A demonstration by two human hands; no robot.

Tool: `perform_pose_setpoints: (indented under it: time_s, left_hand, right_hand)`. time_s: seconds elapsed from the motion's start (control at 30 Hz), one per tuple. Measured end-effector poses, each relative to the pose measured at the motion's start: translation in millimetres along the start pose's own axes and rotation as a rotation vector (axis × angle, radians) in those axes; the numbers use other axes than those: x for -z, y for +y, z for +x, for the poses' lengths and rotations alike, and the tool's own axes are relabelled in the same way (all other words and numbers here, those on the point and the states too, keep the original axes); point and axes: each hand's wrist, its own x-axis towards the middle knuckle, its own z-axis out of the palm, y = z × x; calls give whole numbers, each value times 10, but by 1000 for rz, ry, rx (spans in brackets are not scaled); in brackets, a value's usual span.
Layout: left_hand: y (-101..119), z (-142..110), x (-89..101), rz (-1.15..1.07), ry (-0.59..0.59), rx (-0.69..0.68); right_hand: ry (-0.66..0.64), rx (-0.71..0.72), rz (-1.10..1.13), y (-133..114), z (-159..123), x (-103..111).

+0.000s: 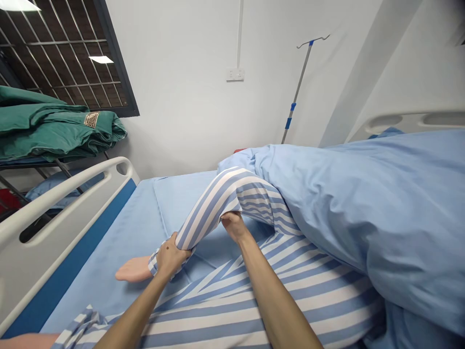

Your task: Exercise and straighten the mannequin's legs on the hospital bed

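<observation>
A bent leg in blue-and-white striped trousers (214, 201) is raised at the knee above the bed. My left hand (170, 254) is wrapped round its lower shin, just above the ankle. Under the back of the knee, my right hand (233, 225) grips the leg through the cloth; its fingertips are hidden. The smooth bare foot (134, 269) of this leg points left, close over the sheet. A second leg in the same striped trousers (218, 315) lies stretched out nearer to me, beneath my forearms. A light blue quilt (327, 189) covers the upper body.
Blue sheeting covers the bed (145, 208). At its left end stands a cream footboard (72, 186), and a headboard (417, 121) is at the right. Behind are an IV pole (300, 82), a wall socket (235, 74) and folded green cloth (54, 126) under a barred window.
</observation>
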Motion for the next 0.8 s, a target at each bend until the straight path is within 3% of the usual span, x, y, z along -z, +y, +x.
perform_pose_setpoints:
  time_s: [0.1, 0.23, 0.4, 0.5, 0.57, 0.63, 0.8]
  left_hand:
    - [-134, 49, 212, 85, -5, -42]
    - [-407, 206, 745, 268, -41, -66]
    - [-657, 398, 1566, 600, -73, -185]
    - [-673, 426, 1889, 744, -143, -286]
    - [-663, 416, 1977, 775, -172, -305]
    - [-664, 394, 1973, 763, -172, -297]
    - [-669, 283, 1669, 620, -147, -234]
  right_hand:
    - [-40, -20, -6, 41, -15, -18]
    - [-99, -105, -33, 196, -74, -92]
    - [-131, -388, -32, 597, -251, -166]
    - [-181, -595, -23, 832, -373, -155]
    - [-210, -685, -11, 912, -419, -148]
    - [-208, -683, 32, 909, -420, -153]
    - [-203, -473, 106, 607, -275, -156]
